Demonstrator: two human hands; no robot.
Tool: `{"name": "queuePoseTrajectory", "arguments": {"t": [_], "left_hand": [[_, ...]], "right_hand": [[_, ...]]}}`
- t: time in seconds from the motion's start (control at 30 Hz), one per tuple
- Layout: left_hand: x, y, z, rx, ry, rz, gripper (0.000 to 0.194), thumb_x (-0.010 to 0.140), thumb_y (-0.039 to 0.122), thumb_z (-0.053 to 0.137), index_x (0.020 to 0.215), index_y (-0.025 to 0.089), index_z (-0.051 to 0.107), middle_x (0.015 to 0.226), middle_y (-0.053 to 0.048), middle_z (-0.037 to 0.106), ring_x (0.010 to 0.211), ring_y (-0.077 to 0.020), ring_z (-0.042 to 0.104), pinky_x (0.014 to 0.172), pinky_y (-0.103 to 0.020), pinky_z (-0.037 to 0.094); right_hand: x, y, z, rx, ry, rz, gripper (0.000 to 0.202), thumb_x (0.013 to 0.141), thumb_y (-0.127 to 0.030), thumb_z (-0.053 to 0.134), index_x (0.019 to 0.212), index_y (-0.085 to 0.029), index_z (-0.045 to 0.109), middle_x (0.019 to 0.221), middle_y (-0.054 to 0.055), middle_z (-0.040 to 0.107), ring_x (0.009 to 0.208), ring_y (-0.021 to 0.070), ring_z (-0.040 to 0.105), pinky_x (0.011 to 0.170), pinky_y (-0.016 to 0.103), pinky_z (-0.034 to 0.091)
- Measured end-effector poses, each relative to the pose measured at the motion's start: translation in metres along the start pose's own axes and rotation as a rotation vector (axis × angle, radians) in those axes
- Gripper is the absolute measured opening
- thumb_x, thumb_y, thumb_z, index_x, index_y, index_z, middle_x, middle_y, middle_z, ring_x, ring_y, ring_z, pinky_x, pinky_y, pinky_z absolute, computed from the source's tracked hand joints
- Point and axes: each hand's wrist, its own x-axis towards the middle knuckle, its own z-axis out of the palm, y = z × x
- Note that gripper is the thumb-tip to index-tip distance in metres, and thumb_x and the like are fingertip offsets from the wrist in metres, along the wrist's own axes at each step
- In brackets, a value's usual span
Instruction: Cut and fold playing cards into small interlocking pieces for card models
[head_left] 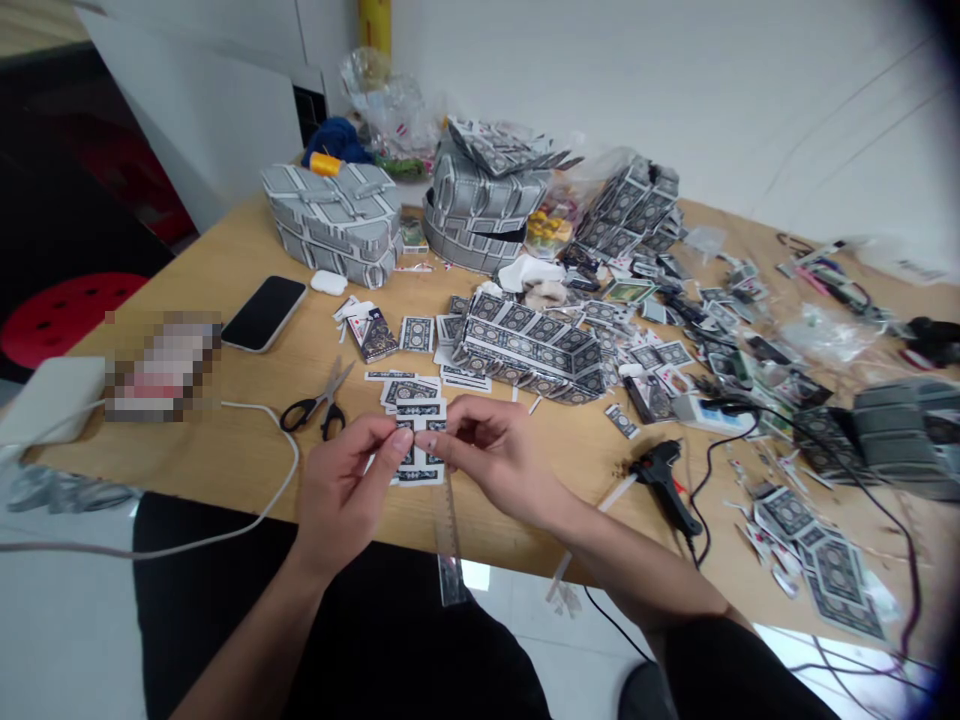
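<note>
At the front edge of the wooden table, my left hand point(349, 485) pinches the left side of a small piece of joined patterned cards point(420, 467). My right hand point(499, 455) pinches the same piece from the right, and the two thumbs nearly meet at its middle. Behind it lies a small stack of cut cards point(411, 390). A clear ruler point(448, 560) juts over the table edge below the piece. Open scissors point(322, 400) rest left of my hands. Beyond the stack stands a long box made of folded cards point(529, 345).
A black glue gun point(664, 485) with its cord lies at the right, among card scraps point(787, 515). Grey card-covered boxes point(337, 215) stand at the back. A black phone point(265, 313), a blurred device and a white cable point(289, 470) are at the left.
</note>
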Motion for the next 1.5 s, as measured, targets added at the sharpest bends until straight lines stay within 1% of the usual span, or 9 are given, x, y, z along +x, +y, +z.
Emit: {"name": "queuePoseTrajectory", "arguments": {"t": [0.2, 0.43, 0.57, 0.7, 0.8, 0.9, 1.17, 1.3, 1.5], "left_hand": [[0.001, 0.003, -0.001, 0.115, -0.015, 0.045, 0.012, 0.105, 0.026, 0.064, 0.097, 0.022, 0.072, 0.075, 0.004, 0.067, 0.063, -0.0094, 0.058, 0.060, -0.021, 0.045], [0.004, 0.004, -0.001, 0.019, -0.057, -0.021, 0.022, 0.107, 0.032, 0.062, 0.089, 0.021, 0.070, 0.071, 0.003, 0.063, 0.060, -0.0102, 0.053, 0.056, -0.022, 0.043], [0.002, 0.003, -0.001, 0.062, -0.033, 0.007, 0.015, 0.106, 0.028, 0.064, 0.093, 0.022, 0.070, 0.073, 0.004, 0.064, 0.062, -0.0096, 0.056, 0.058, -0.022, 0.044], [-0.001, 0.003, -0.001, 0.149, 0.003, 0.089, 0.011, 0.103, 0.020, 0.066, 0.092, 0.022, 0.069, 0.069, 0.006, 0.061, 0.058, -0.0079, 0.054, 0.056, -0.021, 0.042], [-0.002, 0.001, 0.000, 0.096, 0.027, 0.104, 0.018, 0.103, 0.019, 0.065, 0.085, 0.022, 0.066, 0.066, 0.007, 0.055, 0.055, -0.0074, 0.048, 0.053, -0.022, 0.037], [-0.001, -0.001, 0.001, 0.037, 0.024, 0.093, 0.019, 0.103, 0.019, 0.065, 0.085, 0.022, 0.066, 0.066, 0.007, 0.052, 0.056, -0.0076, 0.045, 0.054, -0.022, 0.036], [0.006, 0.002, -0.008, -0.037, -0.068, 0.137, 0.019, 0.103, 0.017, 0.065, 0.084, 0.021, 0.066, 0.072, 0.004, 0.054, 0.065, -0.0097, 0.048, 0.060, -0.023, 0.040], [0.006, -0.001, -0.007, -0.015, -0.043, 0.123, 0.020, 0.102, 0.018, 0.066, 0.082, 0.020, 0.067, 0.070, 0.003, 0.056, 0.064, -0.0104, 0.051, 0.060, -0.023, 0.042], [0.006, -0.005, -0.003, -0.083, 0.009, 0.042, 0.011, 0.099, 0.025, 0.072, 0.089, 0.021, 0.074, 0.074, 0.002, 0.065, 0.064, -0.0107, 0.058, 0.059, -0.021, 0.047]], "right_hand": [[0.001, -0.004, -0.001, 0.038, -0.038, 0.004, 0.047, 0.080, -0.054, 0.092, 0.069, -0.019, 0.064, 0.061, -0.004, 0.057, 0.056, 0.0098, 0.045, 0.053, 0.025, 0.040], [0.002, -0.006, -0.003, 0.054, -0.067, 0.049, 0.047, 0.078, -0.055, 0.093, 0.069, -0.020, 0.063, 0.062, -0.005, 0.054, 0.054, 0.0091, 0.042, 0.052, 0.025, 0.038], [0.003, -0.003, -0.001, 0.044, -0.055, 0.035, 0.050, 0.078, -0.055, 0.093, 0.068, -0.020, 0.059, 0.062, -0.006, 0.051, 0.056, 0.0094, 0.040, 0.054, 0.026, 0.037], [0.001, 0.002, 0.000, -0.008, -0.042, 0.028, 0.048, 0.081, -0.053, 0.091, 0.071, -0.020, 0.059, 0.064, -0.005, 0.052, 0.059, 0.0105, 0.042, 0.055, 0.026, 0.034], [-0.002, 0.004, -0.001, -0.094, -0.053, -0.004, 0.044, 0.085, -0.050, 0.090, 0.074, -0.019, 0.060, 0.066, -0.004, 0.053, 0.060, 0.0108, 0.044, 0.055, 0.026, 0.034], [-0.004, 0.005, -0.003, -0.180, -0.057, -0.064, 0.040, 0.087, -0.045, 0.089, 0.075, -0.019, 0.061, 0.068, -0.004, 0.055, 0.061, 0.0110, 0.045, 0.056, 0.026, 0.035], [-0.003, 0.004, -0.004, -0.217, -0.089, -0.079, 0.039, 0.090, -0.042, 0.087, 0.073, -0.018, 0.060, 0.067, -0.004, 0.055, 0.061, 0.0110, 0.047, 0.057, 0.026, 0.037], [-0.003, 0.004, -0.005, -0.213, -0.082, -0.077, 0.041, 0.089, -0.042, 0.087, 0.072, -0.018, 0.059, 0.066, -0.005, 0.054, 0.060, 0.0105, 0.045, 0.056, 0.025, 0.036], [-0.001, 0.004, -0.005, -0.146, -0.071, -0.041, 0.042, 0.087, -0.043, 0.089, 0.072, -0.018, 0.059, 0.064, -0.005, 0.053, 0.060, 0.0099, 0.044, 0.056, 0.025, 0.035]]}}
